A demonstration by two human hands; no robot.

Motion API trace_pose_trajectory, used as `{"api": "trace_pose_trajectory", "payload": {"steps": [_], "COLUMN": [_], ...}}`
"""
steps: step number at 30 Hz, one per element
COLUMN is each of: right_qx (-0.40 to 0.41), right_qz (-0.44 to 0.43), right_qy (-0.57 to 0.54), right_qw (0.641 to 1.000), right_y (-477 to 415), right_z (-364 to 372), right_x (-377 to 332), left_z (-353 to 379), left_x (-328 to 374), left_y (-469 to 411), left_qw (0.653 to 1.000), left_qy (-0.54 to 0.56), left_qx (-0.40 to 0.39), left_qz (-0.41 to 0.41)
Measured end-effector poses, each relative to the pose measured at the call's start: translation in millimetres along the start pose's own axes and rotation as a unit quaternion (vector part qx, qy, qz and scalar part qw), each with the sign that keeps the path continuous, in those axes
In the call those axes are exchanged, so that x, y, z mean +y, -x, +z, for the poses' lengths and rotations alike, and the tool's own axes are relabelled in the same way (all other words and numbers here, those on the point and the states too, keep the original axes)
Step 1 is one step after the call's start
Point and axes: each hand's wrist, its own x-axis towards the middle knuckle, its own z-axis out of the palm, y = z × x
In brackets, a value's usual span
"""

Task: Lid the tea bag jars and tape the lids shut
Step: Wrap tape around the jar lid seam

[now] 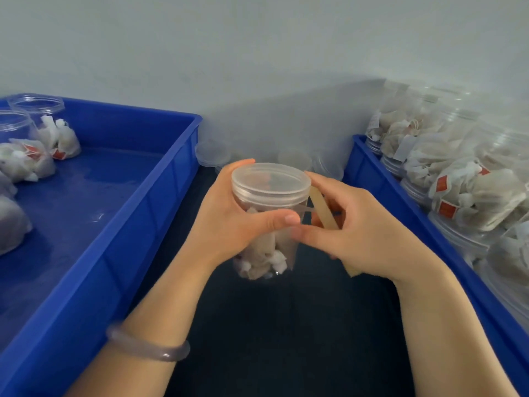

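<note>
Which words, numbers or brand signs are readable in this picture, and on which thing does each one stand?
No text can be read.
Red tags in the right crate: print too blurred to read.
Red tags in the left crate: also too blurred.
Held jar, lid, tape roll: no print visible.

The left hand (pixel 237 222) grips a clear jar (pixel 266 247) of tea bags, thumb across the front wall just below the lid (pixel 270 179), which is seated on the jar. The right hand (pixel 352 233) holds a tan tape roll (pixel 323 204) just beside the jar; a thin strip (pixel 307 210), apparently clear tape, spans from roll to jar. A bracelet (pixel 148 346) sits on the left wrist. On the dark table (pixel 286 325), the left blue tray (pixel 86 296) holds open jars (pixel 37 107); the right blue tray (pixel 369 164) holds lidded jars (pixel 472 196) lying on their sides. Loose lids (pixel 213 153) lie between the trays.
</note>
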Motion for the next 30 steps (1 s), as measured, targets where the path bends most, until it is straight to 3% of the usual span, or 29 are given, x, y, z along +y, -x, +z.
{"api": "trace_pose_trajectory", "payload": {"steps": [3,8,16,23,25,27,30], "right_qx": [-0.057,-0.002,0.028,-0.027,-0.009,0.025,0.075], "right_qz": [0.046,0.102,0.091,0.041,0.053,0.083,0.075], "right_qy": [-0.012,0.016,-0.041,-0.099,-0.11,-0.102,-0.017], "right_qw": [0.997,0.995,0.995,0.994,0.992,0.991,0.994], "right_y": [3,4,1,4,2,0,-4], "right_z": [-3,-8,-10,-11,-8,-6,3], "right_x": [0,-1,3,7,8,9,10], "left_z": [-5,-11,-15,-9,-8,-7,-5], "left_x": [-7,-18,-8,0,2,2,2], "left_y": [-3,-5,-5,4,4,1,-1], "left_qw": [0.999,0.994,0.986,0.959,0.967,0.988,0.996], "left_qy": [0.023,0.07,0.118,0.174,0.145,0.088,0.034], "left_qx": [-0.001,-0.04,-0.097,-0.212,-0.195,-0.107,-0.06], "left_qz": [-0.022,-0.069,-0.062,-0.071,-0.08,-0.061,-0.06]}}
